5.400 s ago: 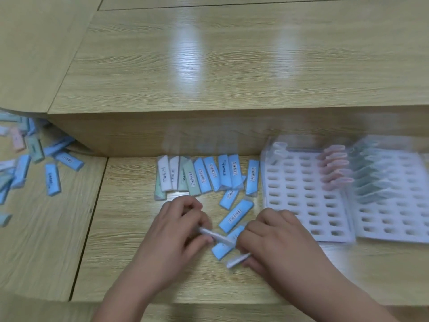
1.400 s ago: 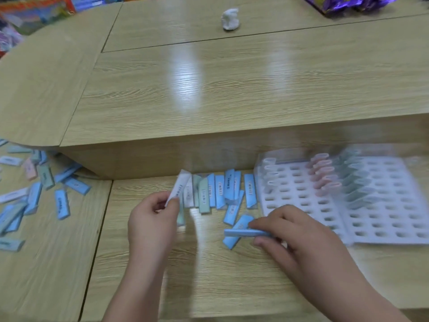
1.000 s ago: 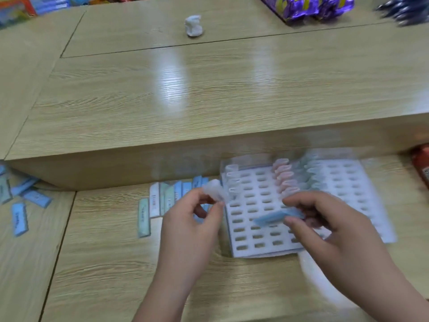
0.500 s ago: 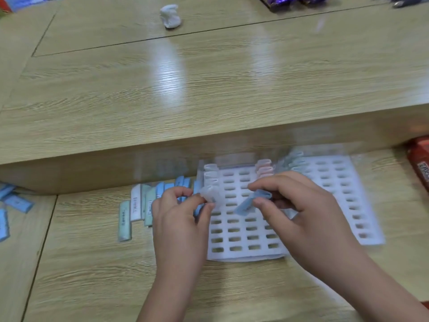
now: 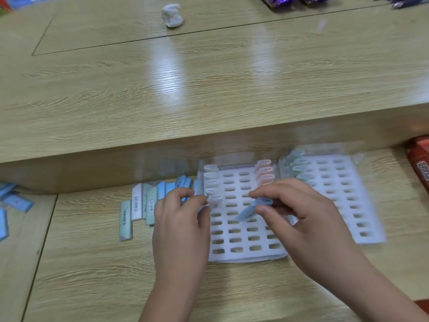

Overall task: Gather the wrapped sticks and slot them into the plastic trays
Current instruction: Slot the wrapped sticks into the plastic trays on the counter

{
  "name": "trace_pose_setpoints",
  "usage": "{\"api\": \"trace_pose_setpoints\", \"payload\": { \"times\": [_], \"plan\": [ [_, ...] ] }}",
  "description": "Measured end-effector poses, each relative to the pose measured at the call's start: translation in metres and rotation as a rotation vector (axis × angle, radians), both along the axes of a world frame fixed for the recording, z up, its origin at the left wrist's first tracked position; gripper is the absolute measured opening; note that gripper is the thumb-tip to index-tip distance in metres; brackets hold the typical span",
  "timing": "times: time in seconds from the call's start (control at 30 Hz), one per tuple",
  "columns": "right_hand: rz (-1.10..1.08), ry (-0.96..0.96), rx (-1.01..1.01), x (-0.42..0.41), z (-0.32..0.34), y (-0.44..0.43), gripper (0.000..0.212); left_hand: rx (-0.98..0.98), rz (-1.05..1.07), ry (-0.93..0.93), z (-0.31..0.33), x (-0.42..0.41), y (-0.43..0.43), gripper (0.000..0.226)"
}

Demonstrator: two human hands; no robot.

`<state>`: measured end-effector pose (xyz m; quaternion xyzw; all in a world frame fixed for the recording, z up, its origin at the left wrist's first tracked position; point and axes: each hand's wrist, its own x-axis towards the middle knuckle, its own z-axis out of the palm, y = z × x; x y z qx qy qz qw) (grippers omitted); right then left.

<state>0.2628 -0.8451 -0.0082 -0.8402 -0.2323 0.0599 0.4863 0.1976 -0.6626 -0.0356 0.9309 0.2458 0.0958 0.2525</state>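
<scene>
Two white slotted plastic trays lie side by side, the left tray (image 5: 234,238) and the right tray (image 5: 343,205). White sticks stand in the left tray's first column, pink ones (image 5: 264,170) further right, pale green ones (image 5: 299,163) in the right tray. My left hand (image 5: 183,219) pinches a white wrapped stick (image 5: 214,199) standing in the first column. My right hand (image 5: 299,219) pinches a blue wrapped stick (image 5: 251,209), tilted above the left tray's middle slots. A row of loose blue, green and white sticks (image 5: 144,205) lies left of the trays.
A raised wooden counter (image 5: 209,89) runs behind the trays, with a white crumpled lump (image 5: 172,15) and purple packets (image 5: 294,0) on it. More blue sticks (image 5: 16,203) lie scattered at far left. A red box (image 5: 420,159) sits at the right edge.
My left hand has set its white stick down into the first column of the left tray. My right hand has lowered the blue stick slightly over the tray's middle.
</scene>
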Motion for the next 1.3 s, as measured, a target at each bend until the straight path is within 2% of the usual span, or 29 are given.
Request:
{"api": "trace_pose_setpoints", "payload": {
  "times": [0.2, 0.33, 0.43, 0.5, 0.57, 0.67, 0.73, 0.9, 1.07, 1.17, 1.3],
  "plan": [
    [-0.009, 0.013, 0.018, -0.002, 0.002, 0.001, 0.022, -0.239, -0.044, -0.208, 0.015, -0.003, 0.004, 0.016],
    [-0.022, -0.003, 0.024, -0.003, 0.003, 0.002, 0.022, -0.361, -0.02, -0.226, 0.01, 0.0, 0.005, 0.003],
    [-0.021, -0.011, 0.013, -0.004, 0.003, -0.002, 0.021, -0.407, 0.005, -0.23, 0.001, -0.001, 0.006, 0.013],
    [-0.025, -0.031, 0.011, -0.005, 0.005, -0.007, 0.017, -0.429, 0.003, -0.261, 0.0, -0.001, 0.006, 0.011],
    [-0.035, -0.053, 0.012, -0.005, 0.008, -0.017, 0.022, -0.405, -0.005, -0.278, 0.001, -0.002, 0.004, 0.004],
    [-0.068, -0.112, -0.007, -0.001, 0.016, -0.039, 0.03, -0.326, 0.002, -0.325, 0.005, -0.002, -0.004, 0.011],
    [-0.126, -0.131, 0.004, 0.004, 0.019, -0.057, 0.028, -0.23, -0.017, -0.385, 0.009, 0.001, -0.014, 0.012],
    [-0.256, -0.083, 0.078, 0.022, 0.018, -0.092, 0.025, -0.084, -0.233, -0.472, 0.012, 0.018, -0.056, 0.012],
    [-0.296, -0.202, -0.026, 0.058, 0.012, -0.108, 0.019, 0.051, -0.512, -0.428, -0.001, 0.028, -0.099, 0.017],
    [-0.308, -0.313, -0.122, 0.083, 0.004, -0.116, 0.025, 0.192, -0.554, -0.336, -0.009, 0.031, -0.113, 0.024],
    [-0.275, -0.358, -0.25, 0.108, -0.009, -0.127, 0.018, 0.247, -0.544, -0.278, -0.013, 0.037, -0.118, 0.052]
  ]
}}
